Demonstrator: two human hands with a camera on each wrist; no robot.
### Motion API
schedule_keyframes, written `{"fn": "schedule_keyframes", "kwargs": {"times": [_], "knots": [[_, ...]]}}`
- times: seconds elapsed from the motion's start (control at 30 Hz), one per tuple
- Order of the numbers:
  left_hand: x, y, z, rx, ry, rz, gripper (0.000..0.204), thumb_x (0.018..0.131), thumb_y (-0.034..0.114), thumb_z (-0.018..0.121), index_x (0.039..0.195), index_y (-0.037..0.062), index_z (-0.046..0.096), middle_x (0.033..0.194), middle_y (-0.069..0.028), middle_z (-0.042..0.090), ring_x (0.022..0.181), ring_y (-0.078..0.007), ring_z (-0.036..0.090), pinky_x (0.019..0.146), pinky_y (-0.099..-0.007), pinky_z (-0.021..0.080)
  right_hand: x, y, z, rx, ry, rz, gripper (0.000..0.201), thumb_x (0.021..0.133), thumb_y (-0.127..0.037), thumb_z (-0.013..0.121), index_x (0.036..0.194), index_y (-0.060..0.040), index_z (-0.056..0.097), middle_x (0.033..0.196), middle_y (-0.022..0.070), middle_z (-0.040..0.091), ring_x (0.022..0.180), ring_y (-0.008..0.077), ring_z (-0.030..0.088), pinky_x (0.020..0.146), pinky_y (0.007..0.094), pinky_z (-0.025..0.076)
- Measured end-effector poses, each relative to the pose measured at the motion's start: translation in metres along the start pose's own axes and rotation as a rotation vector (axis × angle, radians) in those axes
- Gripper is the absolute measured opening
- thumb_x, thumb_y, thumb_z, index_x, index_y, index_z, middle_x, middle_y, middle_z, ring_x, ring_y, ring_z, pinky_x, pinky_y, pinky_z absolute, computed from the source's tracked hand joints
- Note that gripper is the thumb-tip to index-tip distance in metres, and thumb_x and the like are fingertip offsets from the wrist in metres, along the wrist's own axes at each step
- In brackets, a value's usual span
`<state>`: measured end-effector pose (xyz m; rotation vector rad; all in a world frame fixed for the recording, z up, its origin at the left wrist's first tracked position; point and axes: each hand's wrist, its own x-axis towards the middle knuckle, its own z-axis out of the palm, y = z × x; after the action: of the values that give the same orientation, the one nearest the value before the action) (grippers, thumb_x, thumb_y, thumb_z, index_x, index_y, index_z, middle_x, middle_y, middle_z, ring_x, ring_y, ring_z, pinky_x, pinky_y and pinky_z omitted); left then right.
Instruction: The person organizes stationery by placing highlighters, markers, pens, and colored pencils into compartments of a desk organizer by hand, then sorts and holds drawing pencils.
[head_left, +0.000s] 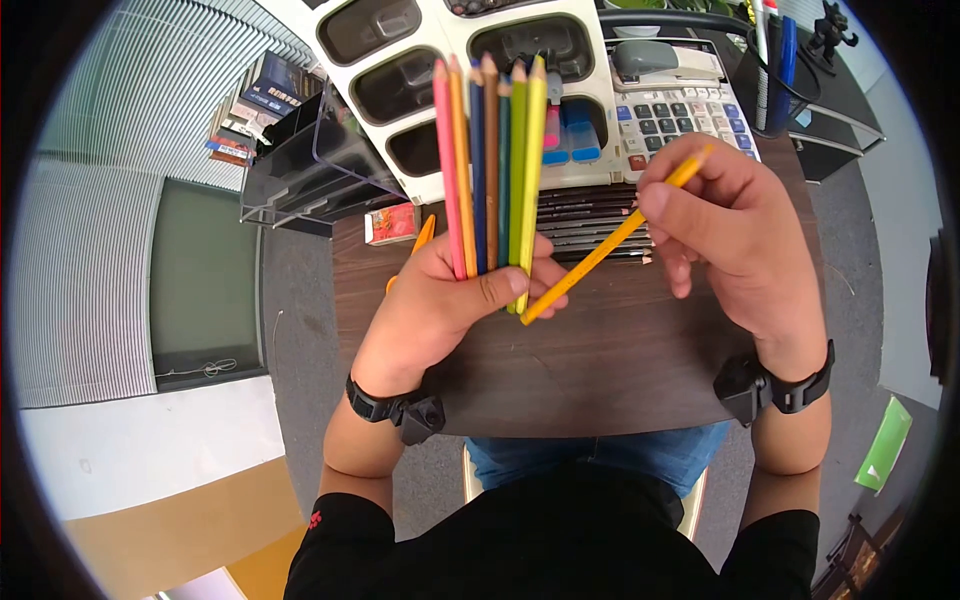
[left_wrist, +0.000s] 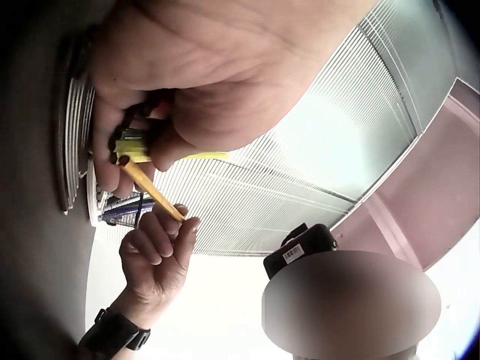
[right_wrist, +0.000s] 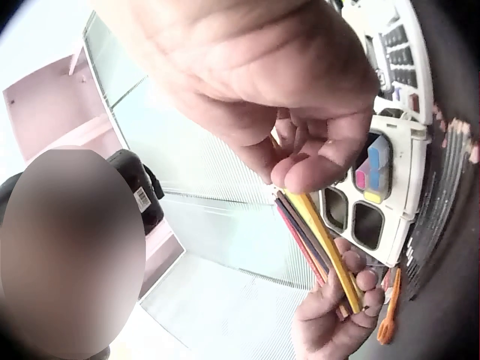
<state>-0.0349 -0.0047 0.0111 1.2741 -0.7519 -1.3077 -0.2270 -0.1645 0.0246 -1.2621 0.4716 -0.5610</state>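
In the head view my left hand (head_left: pixel 430 312) grips a fanned bundle of colored pencils (head_left: pixel 490 170), points up: pink, orange, dark blue, brown, teal, green and yellow-green. Its thumb lies across their lower ends. My right hand (head_left: pixel 735 225) pinches a yellow-orange pencil (head_left: pixel 615 240) near its sharpened tip, between thumb and fingers. This pencil slants down to the left, its blunt end right at the left fingertips. In the left wrist view that blunt end overlaps the bundle's lower ends. The right wrist view shows the yellow-orange pencil (right_wrist: pixel 330 244) alongside the bundle.
A row of dark pencils (head_left: pixel 590 228) lies on the brown table (head_left: pixel 620 350) behind the hands. Beyond stand a white organizer (head_left: pixel 428 190), a calculator (head_left: pixel 690 120) and a mesh pen cup (head_left: pixel 785 95). A small red-and-white box (head_left: pixel 392 224) and an orange-handled tool (head_left: pixel 425 236) lie left.
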Motion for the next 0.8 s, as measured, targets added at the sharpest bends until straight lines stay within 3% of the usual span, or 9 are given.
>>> {"fn": "schedule_keyframes", "kwargs": {"times": [0.23,0.63,0.73,0.8], "knots": [[-0.001,-0.004,0.009,-0.048,-0.152,-0.190,0.032,0.093,0.002,0.061,0.124,-0.0049,0.057,0.108,-0.0207,0.068,0.094,-0.0312,0.070,0.084,-0.0406,0.057,0.006,0.012,0.004,0.009,0.016,0.008,0.014,0.093,-0.013,0.069,0.097,0.0005,0.065,0.072,-0.0001,0.060,0.055,0.0046,0.055,0.048,0.0191,0.045],[-0.004,-0.002,0.013,-0.028,-0.215,-0.248,0.030,0.091,0.003,0.065,0.119,-0.0059,0.059,0.100,-0.0171,0.070,0.089,-0.0260,0.071,0.079,-0.0364,0.058,0.006,0.020,0.004,-0.073,-0.156,0.006,0.022,0.092,-0.017,0.070,0.105,-0.0004,0.065,0.080,0.0035,0.066,0.062,0.0080,0.061,0.057,0.0227,0.053],[-0.005,-0.004,0.016,-0.035,-0.278,-0.289,0.029,0.091,0.002,0.065,0.118,-0.0056,0.059,0.100,-0.0165,0.070,0.091,-0.0258,0.070,0.081,-0.0370,0.058,0.002,0.023,0.009,0.198,-0.324,0.163,0.032,0.088,-0.014,0.074,0.115,0.0000,0.063,0.104,0.0067,0.069,0.096,0.0137,0.064,0.087,0.0303,0.052],[-0.005,-0.009,0.016,-0.065,-0.338,-0.338,0.030,0.090,0.001,0.067,0.119,-0.0057,0.059,0.103,-0.0162,0.070,0.094,-0.0259,0.070,0.084,-0.0379,0.058,0.001,0.022,0.015,0.175,-0.320,0.165,0.031,0.088,-0.015,0.075,0.113,-0.0005,0.064,0.104,0.0074,0.070,0.094,0.0144,0.065,0.085,0.0303,0.053]]}}
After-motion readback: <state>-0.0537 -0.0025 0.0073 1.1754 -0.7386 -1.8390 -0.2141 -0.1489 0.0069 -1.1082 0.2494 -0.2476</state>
